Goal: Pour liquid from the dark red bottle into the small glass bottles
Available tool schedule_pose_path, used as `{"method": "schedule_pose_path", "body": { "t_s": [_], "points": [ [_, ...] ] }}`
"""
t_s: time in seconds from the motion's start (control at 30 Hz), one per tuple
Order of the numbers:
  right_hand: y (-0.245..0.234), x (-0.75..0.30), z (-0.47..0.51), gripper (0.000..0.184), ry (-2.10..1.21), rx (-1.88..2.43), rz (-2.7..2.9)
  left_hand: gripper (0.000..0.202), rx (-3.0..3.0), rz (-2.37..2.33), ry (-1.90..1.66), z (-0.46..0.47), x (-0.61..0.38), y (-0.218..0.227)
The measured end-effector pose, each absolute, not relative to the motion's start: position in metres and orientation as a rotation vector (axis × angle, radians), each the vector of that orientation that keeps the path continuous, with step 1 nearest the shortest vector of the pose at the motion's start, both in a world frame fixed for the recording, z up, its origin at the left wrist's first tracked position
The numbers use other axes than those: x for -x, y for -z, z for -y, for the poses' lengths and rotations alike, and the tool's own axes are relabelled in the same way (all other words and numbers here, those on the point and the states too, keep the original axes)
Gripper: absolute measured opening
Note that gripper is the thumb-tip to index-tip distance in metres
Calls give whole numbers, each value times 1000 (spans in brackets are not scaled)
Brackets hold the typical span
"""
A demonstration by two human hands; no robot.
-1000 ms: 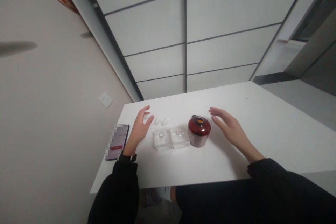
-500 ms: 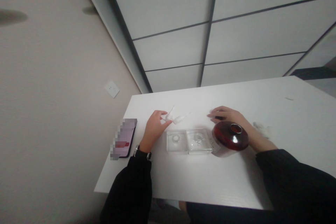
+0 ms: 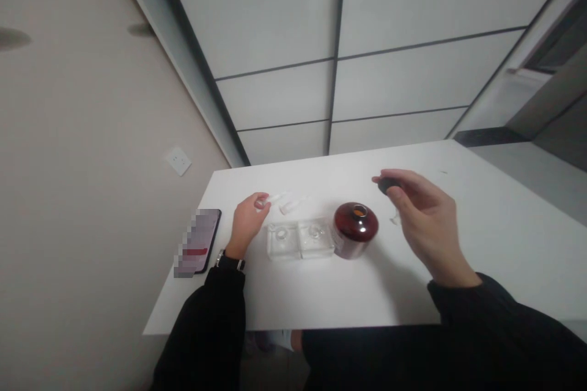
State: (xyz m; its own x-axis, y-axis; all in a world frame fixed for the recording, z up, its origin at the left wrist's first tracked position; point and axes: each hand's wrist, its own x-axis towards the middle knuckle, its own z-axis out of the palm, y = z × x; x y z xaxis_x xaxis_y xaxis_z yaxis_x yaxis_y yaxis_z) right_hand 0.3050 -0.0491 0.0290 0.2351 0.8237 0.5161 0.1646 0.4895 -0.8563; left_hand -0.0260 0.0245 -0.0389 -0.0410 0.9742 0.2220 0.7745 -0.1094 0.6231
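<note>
A round dark red bottle [image 3: 355, 229] with an open neck stands on the white table [image 3: 348, 293]. Left of it sit two clear square glass bottles [image 3: 299, 239], side by side. My right hand [image 3: 424, 223] is raised to the right of the red bottle and pinches a small black cap [image 3: 389, 184] in its fingertips. My left hand [image 3: 247, 223] rests on the table left of the clear bottles, its fingers closed on a small clear tube [image 3: 275, 198]. A second clear tube [image 3: 292, 204] lies just beyond it.
A phone [image 3: 198, 241] lies at the table's left edge, near my left wrist, which wears a watch. A beige wall with a socket [image 3: 178, 160] runs along the left. White panelled doors stand behind the table.
My right hand has lifted off the table from behind the red bottle, now holding the black cap up to the bottle's right. My left hand keeps its pinch on the clear tube.
</note>
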Motion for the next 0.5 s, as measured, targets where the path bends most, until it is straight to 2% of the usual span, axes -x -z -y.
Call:
{"method": "schedule_pose_path", "body": {
  "t_s": [0.13, 0.3, 0.4, 0.5],
  "points": [
    [-27, -286, 58, 24, -634, 853, 1234, 30, -1881, -1838, -954, -24, 27, 38],
    [-13, -278, 59, 15, -702, 716, 1304, 35, -1860, -1792, -1016, -26, 28, 39],
    [-5, -278, 58, 9, -618, 763, 1413, 39, -1844, -1778, -1039, -29, 29, 40],
    [2, -279, 55, 14, -471, 835, 1483, 43, -1828, -1772, -1043, -32, 29, 41]
  ]
}}
